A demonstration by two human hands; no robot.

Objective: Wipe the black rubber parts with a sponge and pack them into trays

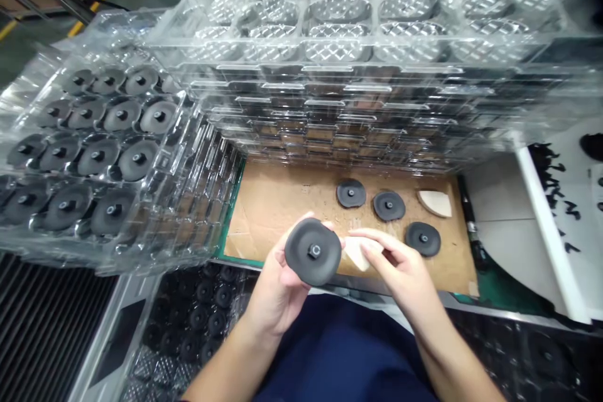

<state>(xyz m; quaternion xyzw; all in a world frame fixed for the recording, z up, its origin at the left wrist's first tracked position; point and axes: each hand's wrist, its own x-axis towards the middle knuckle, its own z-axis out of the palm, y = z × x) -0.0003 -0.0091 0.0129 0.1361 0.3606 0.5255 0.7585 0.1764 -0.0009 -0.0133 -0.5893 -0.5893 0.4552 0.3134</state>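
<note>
My left hand [277,286] is closed round a dark grey round disc [301,257] with a small raised hub at its middle, the hub side facing up at me. Pinched in my right hand [400,264] is a pale cream wedge-shaped pad [357,252], its tip close to the disc's right edge; whether they touch I cannot tell. Beyond my hands, three similar discs lie on the brown cardboard: one disc [351,193], a second [389,206] and a third [423,239]. Another cream wedge pad [435,203] rests near the cardboard's right end.
A tall stack of clear plastic trays [339,69] stands across the back of the cardboard [264,201]. To the left, a stacked clear tray [141,191] holds several grey discs. A white panel edge [551,232] rises at the right, with small black parts [556,185] beyond it.
</note>
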